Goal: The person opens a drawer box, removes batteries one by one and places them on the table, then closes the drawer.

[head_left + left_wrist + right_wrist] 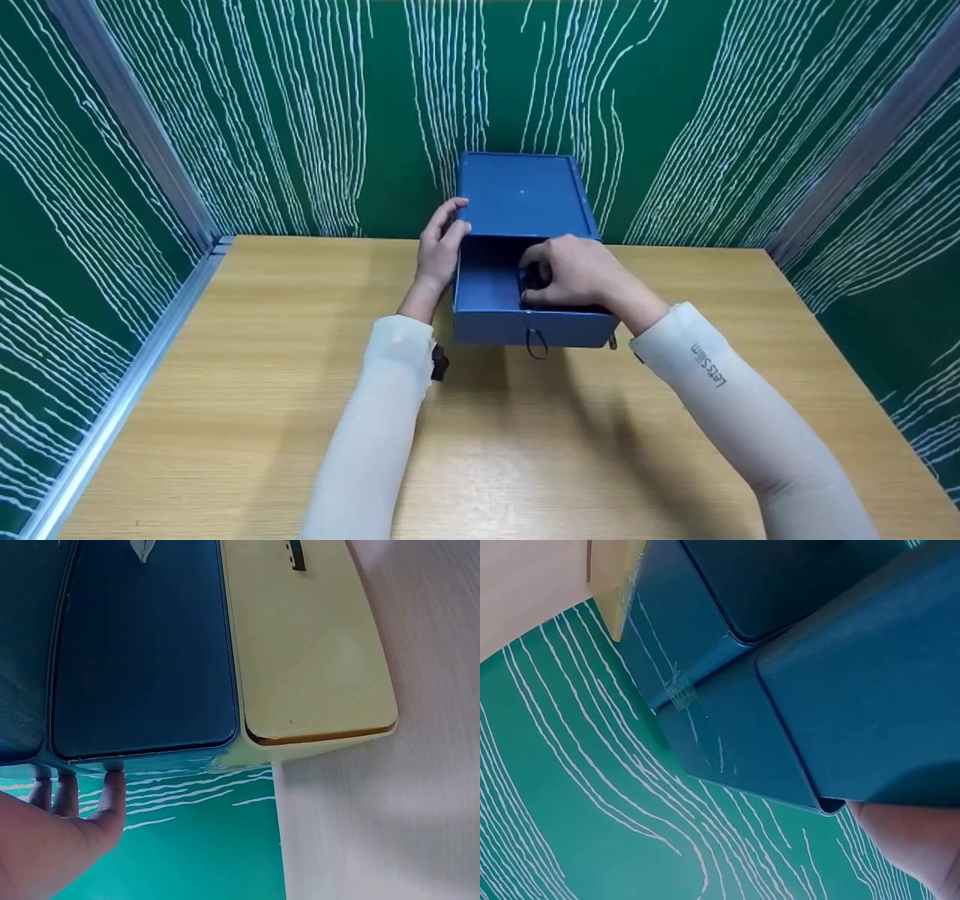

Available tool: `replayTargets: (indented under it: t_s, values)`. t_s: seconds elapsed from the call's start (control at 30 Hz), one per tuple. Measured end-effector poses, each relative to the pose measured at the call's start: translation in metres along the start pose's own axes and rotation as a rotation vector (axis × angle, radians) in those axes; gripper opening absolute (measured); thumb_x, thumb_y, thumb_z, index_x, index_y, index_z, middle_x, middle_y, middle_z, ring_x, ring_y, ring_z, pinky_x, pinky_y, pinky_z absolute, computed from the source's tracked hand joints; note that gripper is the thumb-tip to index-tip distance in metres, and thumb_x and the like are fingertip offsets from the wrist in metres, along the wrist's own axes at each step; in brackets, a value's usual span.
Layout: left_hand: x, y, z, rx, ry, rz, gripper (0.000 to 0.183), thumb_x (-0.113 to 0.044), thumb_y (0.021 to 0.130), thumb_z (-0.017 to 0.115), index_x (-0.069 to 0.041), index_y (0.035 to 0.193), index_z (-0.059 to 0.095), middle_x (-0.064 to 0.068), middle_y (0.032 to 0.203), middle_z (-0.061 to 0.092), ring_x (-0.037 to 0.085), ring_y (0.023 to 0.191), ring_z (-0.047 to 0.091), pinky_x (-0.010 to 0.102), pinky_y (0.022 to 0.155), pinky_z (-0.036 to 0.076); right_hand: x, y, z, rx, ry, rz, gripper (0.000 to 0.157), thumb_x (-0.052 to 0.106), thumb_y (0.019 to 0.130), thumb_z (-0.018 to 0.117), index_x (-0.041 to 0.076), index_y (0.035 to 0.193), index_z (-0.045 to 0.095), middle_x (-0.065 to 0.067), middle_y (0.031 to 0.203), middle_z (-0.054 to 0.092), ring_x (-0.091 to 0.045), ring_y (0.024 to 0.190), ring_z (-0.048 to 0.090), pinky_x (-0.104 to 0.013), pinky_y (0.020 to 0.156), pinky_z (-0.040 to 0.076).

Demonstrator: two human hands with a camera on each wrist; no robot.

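A blue drawer cabinet (517, 196) stands at the back of the table with its top drawer (491, 328) pulled out; a small dark loop (536, 343) hangs from the drawer front. My left hand (441, 247) rests against the cabinet's left side, fingertips pressing near its top edge. In the left wrist view, fairly straight fingers (112, 802) touch that side. My right hand (574, 271) reaches into the open drawer, thumb and fingers curled round a dark object (531, 279) whose kind I cannot tell. The right wrist view shows part of that hand (911, 840) beside the drawer.
Below the blue drawers sits a cream-yellow drawer (315, 645) with a dark pull. Clear tape (681, 690) sticks to the cabinet side. A green wall (390, 135) with white wavy lines rises behind the wooden table (300, 337); metal posts (142, 120) frame the corners.
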State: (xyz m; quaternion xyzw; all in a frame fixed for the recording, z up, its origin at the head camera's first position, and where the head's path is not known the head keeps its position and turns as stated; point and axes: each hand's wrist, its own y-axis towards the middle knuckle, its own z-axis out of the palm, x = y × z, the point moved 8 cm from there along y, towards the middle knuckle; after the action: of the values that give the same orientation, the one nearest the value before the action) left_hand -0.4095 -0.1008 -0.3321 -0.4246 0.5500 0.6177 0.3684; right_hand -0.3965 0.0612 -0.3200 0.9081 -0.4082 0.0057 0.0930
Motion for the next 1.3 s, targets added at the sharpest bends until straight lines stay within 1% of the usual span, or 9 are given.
replayTargets:
  t_s: [0.2, 0.37, 0.47, 0.6, 0.7, 0.83, 1.07, 1.3]
  values:
    - [-0.001, 0.0, -0.001, -0.002, 0.017, 0.005, 0.037, -0.011, 0.083, 0.042, -0.005, 0.12, 0.05, 0.008, 0.13, 0.044, 0.016, 0.108, 0.041, 0.027, 0.092, 0.031, 0.002, -0.002, -0.003, -0.014, 0.04, -0.022, 0.037, 0.048, 0.066, 0.064, 0.024, 0.095, 0.062, 0.006, 0.061, 0.052, -0.011, 0.057, 0.048, -0.027, 0.049, 0.036]
    - [0.002, 0.001, -0.001, -0.003, 0.014, 0.004, 0.037, -0.011, 0.083, 0.042, -0.006, 0.119, 0.05, 0.007, 0.129, 0.044, 0.017, 0.108, 0.041, 0.028, 0.092, 0.031, 0.005, -0.006, -0.007, -0.017, 0.086, -0.054, 0.036, 0.046, 0.068, 0.064, 0.023, 0.096, 0.063, 0.007, 0.068, 0.054, -0.01, 0.061, 0.049, -0.026, 0.054, 0.039]
    - [0.01, 0.004, -0.002, -0.008, -0.001, 0.003, 0.037, -0.011, 0.083, 0.044, -0.007, 0.119, 0.051, 0.005, 0.128, 0.046, 0.015, 0.107, 0.042, 0.027, 0.091, 0.032, 0.007, -0.009, -0.009, -0.015, 0.107, -0.068, 0.036, 0.045, 0.068, 0.064, 0.022, 0.096, 0.063, 0.008, 0.073, 0.056, -0.009, 0.066, 0.05, -0.026, 0.057, 0.041]
    - [0.023, 0.011, -0.002, -0.019, -0.006, -0.001, 0.036, -0.013, 0.082, 0.045, -0.011, 0.117, 0.053, 0.001, 0.125, 0.048, 0.011, 0.104, 0.043, 0.023, 0.089, 0.033, 0.008, -0.013, -0.014, -0.008, 0.126, -0.07, 0.036, 0.044, 0.068, 0.065, 0.021, 0.096, 0.063, 0.008, 0.078, 0.057, -0.009, 0.071, 0.051, -0.026, 0.062, 0.042]
    - [0.026, 0.013, -0.001, -0.021, -0.001, 0.003, 0.036, -0.014, 0.082, 0.045, -0.012, 0.116, 0.053, 0.0, 0.124, 0.048, 0.011, 0.104, 0.043, 0.023, 0.089, 0.033, 0.008, -0.016, -0.019, -0.005, 0.148, -0.066, 0.036, 0.043, 0.068, 0.065, 0.02, 0.096, 0.063, 0.008, 0.079, 0.057, -0.01, 0.072, 0.051, -0.026, 0.063, 0.042]
    - [0.023, 0.011, -0.002, -0.013, -0.01, -0.003, 0.036, -0.013, 0.083, 0.044, -0.011, 0.118, 0.052, 0.001, 0.126, 0.047, 0.012, 0.106, 0.043, 0.025, 0.091, 0.032, 0.008, -0.02, -0.025, -0.007, 0.183, -0.068, 0.036, 0.041, 0.068, 0.067, 0.018, 0.095, 0.063, 0.006, 0.08, 0.057, -0.01, 0.072, 0.051, -0.026, 0.064, 0.042]
    - [0.002, 0.0, -0.002, -0.017, 0.007, -0.018, 0.037, -0.011, 0.083, 0.043, -0.005, 0.118, 0.05, 0.007, 0.128, 0.045, 0.017, 0.11, 0.042, 0.03, 0.094, 0.031, 0.001, -0.025, -0.035, -0.03, 0.224, -0.063, 0.036, 0.041, 0.069, 0.067, 0.018, 0.096, 0.062, 0.005, 0.084, 0.057, -0.012, 0.077, 0.051, -0.027, 0.067, 0.042]
    - [0.0, 0.0, -0.001, -0.012, 0.005, -0.015, 0.037, -0.011, 0.082, 0.043, -0.005, 0.119, 0.05, 0.007, 0.128, 0.045, 0.017, 0.11, 0.042, 0.03, 0.094, 0.031, -0.006, -0.033, -0.047, -0.072, 0.245, -0.064, 0.036, 0.041, 0.07, 0.066, 0.019, 0.097, 0.062, 0.005, 0.087, 0.057, -0.013, 0.079, 0.051, -0.027, 0.068, 0.043]
